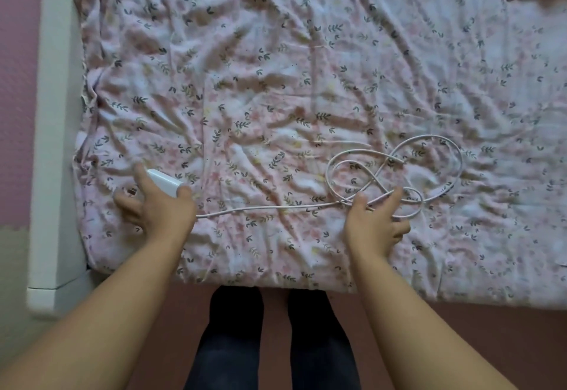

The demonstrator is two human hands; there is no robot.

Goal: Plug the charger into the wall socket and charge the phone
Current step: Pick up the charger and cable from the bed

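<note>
Left hand [156, 205] grasping charger [164, 182]; right hand [376, 221] spread, released, over cable [395, 168] loops.

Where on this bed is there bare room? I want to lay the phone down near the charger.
The sheet is bare between the left hand on the charger block and the cable loops, and farther up. It is crowded around the right hand, among the loops.
</note>
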